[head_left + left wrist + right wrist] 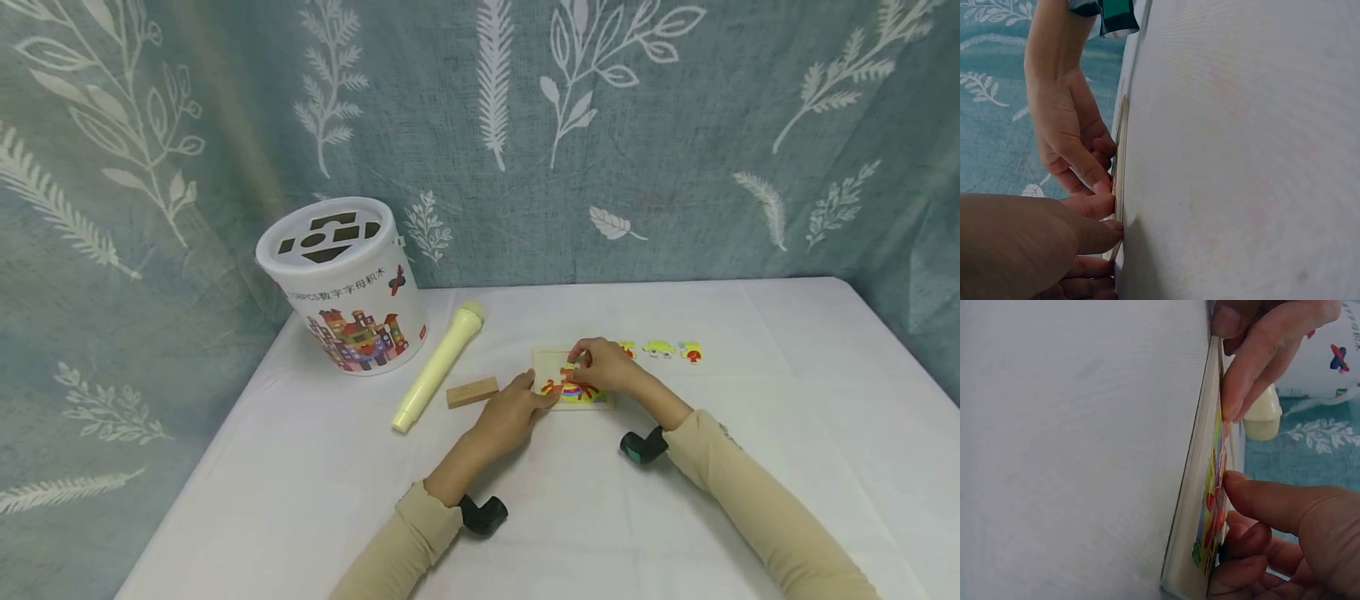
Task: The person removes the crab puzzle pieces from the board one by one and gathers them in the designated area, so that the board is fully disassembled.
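Observation:
A wooden puzzle board point(547, 362) with bright picture pieces lies flat on the table. My left hand point(510, 414) grips its left side, with the thumb at the near edge and a finger on the face. Over the board, my right hand point(606, 367) pinches a small orange puzzle piece point(567, 374) at the picture's top; the fingertips partly hide it. In the right wrist view, the right thumb point(1260, 494) touches the colourful picture point(1213, 500). Several loose yellow and red puzzle pieces point(660, 349) lie in a row behind the right hand.
A wooden block point(472, 392) lies left of the board. Farther left is a pale yellow stick point(438, 367) with a rounded head. A white bucket point(352, 292) with shaped holes in its lid stands at the back left. A patterned curtain point(525, 208) hangs behind the table.

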A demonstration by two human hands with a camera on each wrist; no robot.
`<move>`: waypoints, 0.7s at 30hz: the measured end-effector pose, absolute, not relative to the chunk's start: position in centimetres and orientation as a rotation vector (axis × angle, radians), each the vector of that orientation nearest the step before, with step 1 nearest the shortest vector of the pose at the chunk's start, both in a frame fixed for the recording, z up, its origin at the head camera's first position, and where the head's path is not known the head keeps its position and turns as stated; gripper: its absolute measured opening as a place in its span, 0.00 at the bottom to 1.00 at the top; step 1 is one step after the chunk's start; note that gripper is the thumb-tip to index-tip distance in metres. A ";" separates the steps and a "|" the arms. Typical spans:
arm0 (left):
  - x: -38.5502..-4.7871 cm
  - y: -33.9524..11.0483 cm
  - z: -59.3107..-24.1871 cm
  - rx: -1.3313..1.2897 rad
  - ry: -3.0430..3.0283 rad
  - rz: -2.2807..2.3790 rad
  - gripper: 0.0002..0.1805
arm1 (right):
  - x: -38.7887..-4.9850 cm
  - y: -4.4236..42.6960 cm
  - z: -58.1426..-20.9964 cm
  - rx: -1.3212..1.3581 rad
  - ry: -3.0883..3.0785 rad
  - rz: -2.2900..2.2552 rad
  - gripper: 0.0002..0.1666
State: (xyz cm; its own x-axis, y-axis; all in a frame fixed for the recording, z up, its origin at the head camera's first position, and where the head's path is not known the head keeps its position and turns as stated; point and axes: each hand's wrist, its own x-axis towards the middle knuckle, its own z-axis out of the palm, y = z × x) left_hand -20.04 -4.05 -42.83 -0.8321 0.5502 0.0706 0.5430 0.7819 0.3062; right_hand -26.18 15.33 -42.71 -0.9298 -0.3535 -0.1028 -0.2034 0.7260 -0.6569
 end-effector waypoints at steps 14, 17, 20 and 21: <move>-20.0 -4.0 -43.0 0.920 2.962 0.506 0.17 | -25.9 15.7 -42.8 -0.540 2.704 -1.055 0.15; -20.0 -4.0 -43.0 0.907 2.957 0.505 0.17 | -25.8 15.9 -42.7 -0.541 2.705 -1.077 0.14; -20.0 -4.0 -43.0 0.904 2.957 0.504 0.17 | -25.8 16.1 -42.5 -0.505 2.707 -1.115 0.13; -20.0 -4.0 -42.9 0.902 2.955 0.506 0.17 | -25.8 16.2 -42.4 -0.490 2.706 -1.129 0.12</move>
State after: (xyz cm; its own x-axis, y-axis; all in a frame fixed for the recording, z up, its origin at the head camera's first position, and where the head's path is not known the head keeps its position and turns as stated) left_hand -20.04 -4.01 -42.95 -0.8341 0.5453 0.0831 0.5418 0.7819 0.3084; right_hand -25.80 16.19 -42.40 -0.9317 -0.3620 -0.0289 -0.2341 0.6595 -0.7143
